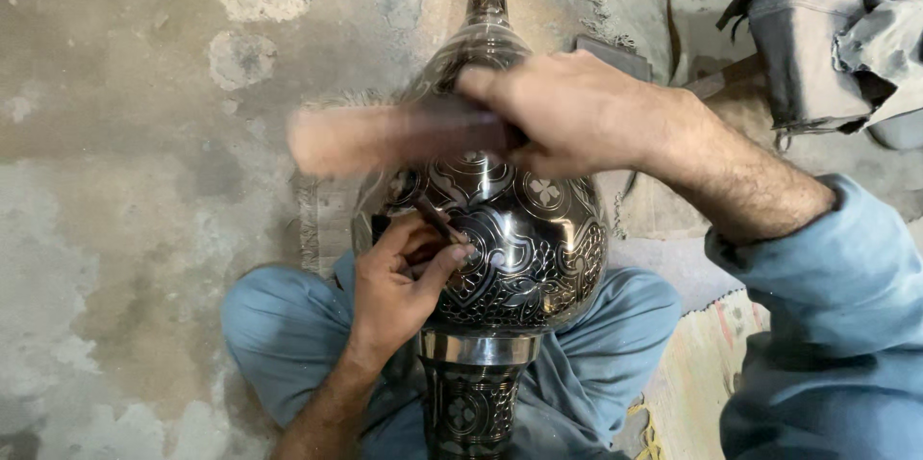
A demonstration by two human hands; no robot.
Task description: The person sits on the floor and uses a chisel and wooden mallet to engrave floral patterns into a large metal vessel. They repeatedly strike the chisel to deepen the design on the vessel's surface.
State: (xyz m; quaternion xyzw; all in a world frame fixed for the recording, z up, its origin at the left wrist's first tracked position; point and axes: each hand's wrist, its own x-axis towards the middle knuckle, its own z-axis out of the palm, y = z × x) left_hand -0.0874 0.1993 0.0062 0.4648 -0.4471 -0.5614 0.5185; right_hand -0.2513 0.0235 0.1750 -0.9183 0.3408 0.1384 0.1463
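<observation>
Sitting cross-legged on the floor (115, 181), the person steadies an engraved vase (519, 248) across the lap, its neck pointing away. The left hand (399, 287) pinches a thin chisel (437, 220) against the vase's belly. The right hand (567, 109) grips a mallet (385, 138), blurred so its shape is hard to read. The vase's foot is cut off below.

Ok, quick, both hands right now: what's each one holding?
Left hand: closed on a thin chisel, its tip against the engraved metal vase.
Right hand: closed on a wooden mallet, blurred with motion above the vase.
</observation>
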